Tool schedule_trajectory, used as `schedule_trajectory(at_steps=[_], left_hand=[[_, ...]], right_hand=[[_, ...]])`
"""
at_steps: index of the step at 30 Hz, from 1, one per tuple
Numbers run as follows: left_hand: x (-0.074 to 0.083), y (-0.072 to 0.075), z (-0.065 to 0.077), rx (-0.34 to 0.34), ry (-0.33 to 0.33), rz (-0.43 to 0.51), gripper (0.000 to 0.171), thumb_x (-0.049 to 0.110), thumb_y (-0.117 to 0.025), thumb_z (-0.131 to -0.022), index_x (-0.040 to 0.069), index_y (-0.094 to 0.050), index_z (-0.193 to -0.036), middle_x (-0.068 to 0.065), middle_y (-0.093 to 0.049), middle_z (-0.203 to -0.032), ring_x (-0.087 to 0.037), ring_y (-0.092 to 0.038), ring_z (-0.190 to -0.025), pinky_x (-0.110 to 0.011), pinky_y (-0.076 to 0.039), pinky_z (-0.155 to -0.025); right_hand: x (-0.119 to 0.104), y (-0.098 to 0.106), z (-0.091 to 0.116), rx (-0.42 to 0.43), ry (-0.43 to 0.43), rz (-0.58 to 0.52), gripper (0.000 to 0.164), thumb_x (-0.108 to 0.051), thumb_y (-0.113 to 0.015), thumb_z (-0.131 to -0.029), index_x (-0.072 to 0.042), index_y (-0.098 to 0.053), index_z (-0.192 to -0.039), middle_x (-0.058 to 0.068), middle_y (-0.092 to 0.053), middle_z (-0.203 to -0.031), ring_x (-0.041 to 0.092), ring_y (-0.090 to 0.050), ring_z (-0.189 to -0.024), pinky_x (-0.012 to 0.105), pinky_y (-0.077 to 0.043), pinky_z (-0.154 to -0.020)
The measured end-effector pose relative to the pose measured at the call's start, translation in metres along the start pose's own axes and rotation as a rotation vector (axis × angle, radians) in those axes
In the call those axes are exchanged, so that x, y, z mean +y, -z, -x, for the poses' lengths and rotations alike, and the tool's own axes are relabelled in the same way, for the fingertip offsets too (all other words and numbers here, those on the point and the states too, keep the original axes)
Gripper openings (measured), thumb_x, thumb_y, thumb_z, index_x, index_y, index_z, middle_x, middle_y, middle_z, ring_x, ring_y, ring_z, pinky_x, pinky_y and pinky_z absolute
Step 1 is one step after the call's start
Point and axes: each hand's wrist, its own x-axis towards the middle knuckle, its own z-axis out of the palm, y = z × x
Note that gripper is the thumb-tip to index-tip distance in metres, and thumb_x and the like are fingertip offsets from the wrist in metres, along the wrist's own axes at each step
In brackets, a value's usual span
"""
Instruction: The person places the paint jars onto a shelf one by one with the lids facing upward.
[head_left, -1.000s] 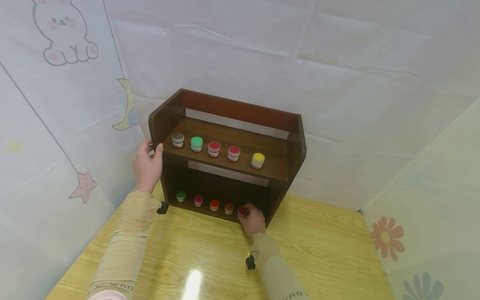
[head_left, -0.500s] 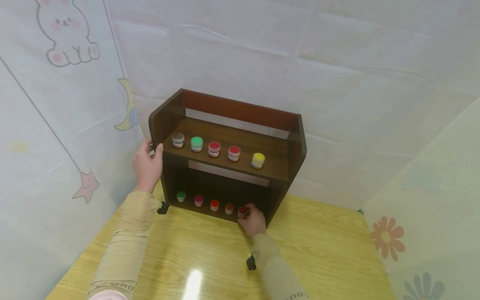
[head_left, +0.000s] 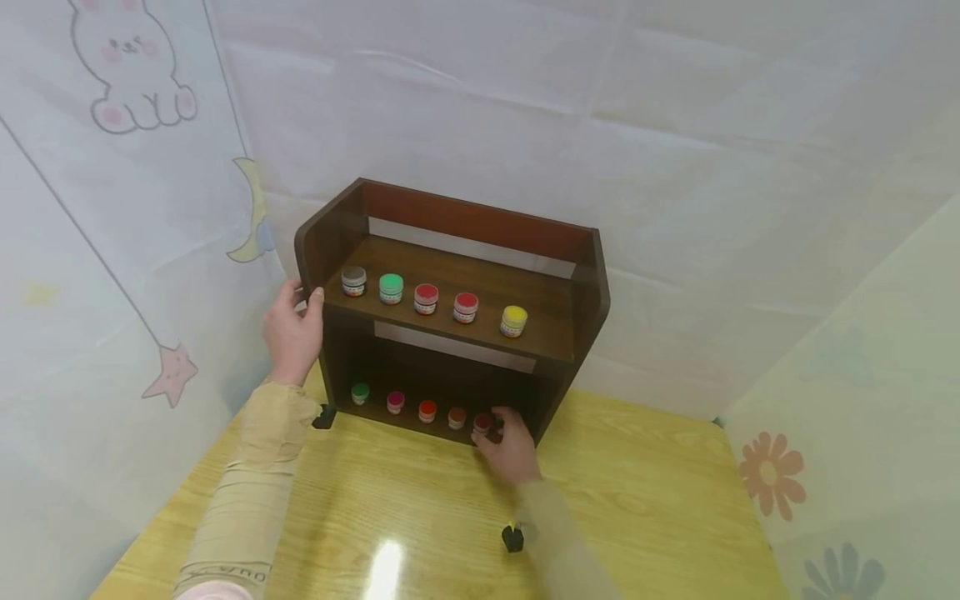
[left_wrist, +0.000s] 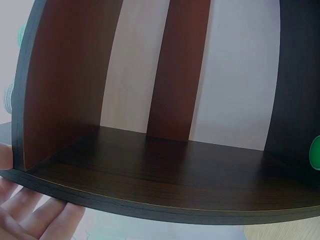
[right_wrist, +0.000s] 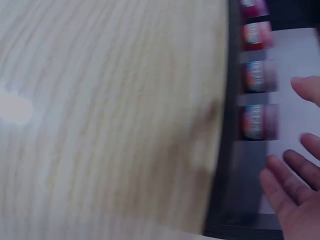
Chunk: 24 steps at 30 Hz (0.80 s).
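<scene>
A two-tier dark brown shelf (head_left: 480,210) stands on the table. My left hand (head_left: 292,337) grips its left side panel, thumb in front; in the left wrist view the fingers (left_wrist: 47,217) wrap the panel's edge. Low on the right, my right hand (head_left: 513,450) is at the dark red paint jar (head_left: 482,422), the rightmost of the bottom row. The right wrist view shows that hand (right_wrist: 295,195) with its fingers spread, a gap between them and the jar (right_wrist: 260,122). Beside this jar stand a brown one (head_left: 457,418) and an orange-red one (head_left: 427,411).
Further left on the bottom tier are magenta (head_left: 395,402) and green (head_left: 360,393) jars. Several jars line the upper tier, the yellow one (head_left: 513,321) set apart at right. Printed cloth (head_left: 675,167) hangs behind the wooden table (head_left: 645,500).
My right hand has loosened from the dark red jar and drawn slightly to the right, fingers spreading. The jar stays in the row. My left hand keeps its hold on the shelf.
</scene>
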Motion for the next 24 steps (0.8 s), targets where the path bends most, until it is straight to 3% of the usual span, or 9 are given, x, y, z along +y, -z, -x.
schedule_trajectory(at_steps=[7, 14, 17, 21, 24], left_hand=[[0.0, 0.0, 0.001, -0.005, -0.011, 0.007, 0.035, 0.025, -0.059, -0.104, -0.002, -0.063, -0.125, -0.025, -0.067, -0.122, -0.04, -0.066, -0.111, -0.054, -0.052, -0.093], [0.001, 0.0, 0.0, 0.012, -0.009, 0.018, 0.036, 0.026, -0.058, -0.104, 0.0, -0.063, -0.127, -0.024, -0.068, -0.123, -0.038, -0.067, -0.11, -0.053, -0.052, -0.093], [0.002, 0.0, -0.001, 0.011, -0.014, 0.01, 0.036, 0.025, -0.058, -0.104, -0.001, -0.063, -0.127, -0.024, -0.068, -0.123, -0.038, -0.066, -0.112, -0.053, -0.052, -0.093], [0.002, -0.001, 0.0, 0.023, -0.026, 0.002, 0.036, 0.024, -0.058, -0.104, -0.001, -0.062, -0.13, -0.023, -0.067, -0.125, -0.038, -0.066, -0.113, -0.052, -0.051, -0.096], [0.007, -0.005, 0.009, 0.08, -0.129, -0.018, 0.046, 0.028, -0.06, -0.103, -0.001, -0.055, -0.14, -0.02, -0.06, -0.137, -0.036, -0.057, -0.125, -0.049, -0.043, -0.106]], right_hand=[[-0.026, 0.036, 0.018, 0.044, 0.137, -0.018, 0.035, -0.025, -0.079, -0.091, -0.001, -0.069, -0.114, 0.016, -0.067, -0.112, 0.034, -0.063, -0.098, 0.05, -0.053, -0.084], [-0.054, 0.076, 0.04, 0.102, 0.139, -0.089, 0.02, -0.025, -0.078, -0.092, -0.013, -0.072, -0.107, 0.006, -0.071, -0.106, 0.026, -0.066, -0.096, 0.05, -0.054, -0.083], [-0.064, 0.092, 0.051, 0.137, 0.145, -0.059, 0.02, -0.028, -0.078, -0.092, -0.016, -0.073, -0.107, 0.002, -0.072, -0.105, 0.025, -0.067, -0.095, 0.048, -0.055, -0.082], [-0.077, 0.114, 0.065, 0.229, 0.174, 0.068, 0.026, -0.034, -0.078, -0.092, -0.014, -0.074, -0.108, 0.0, -0.073, -0.105, 0.024, -0.067, -0.099, 0.046, -0.054, -0.084], [-0.083, 0.127, 0.073, 0.286, 0.171, 0.16, 0.035, -0.04, -0.076, -0.092, -0.01, -0.074, -0.111, 0.003, -0.071, -0.11, 0.027, -0.065, -0.106, 0.049, -0.053, -0.088]])
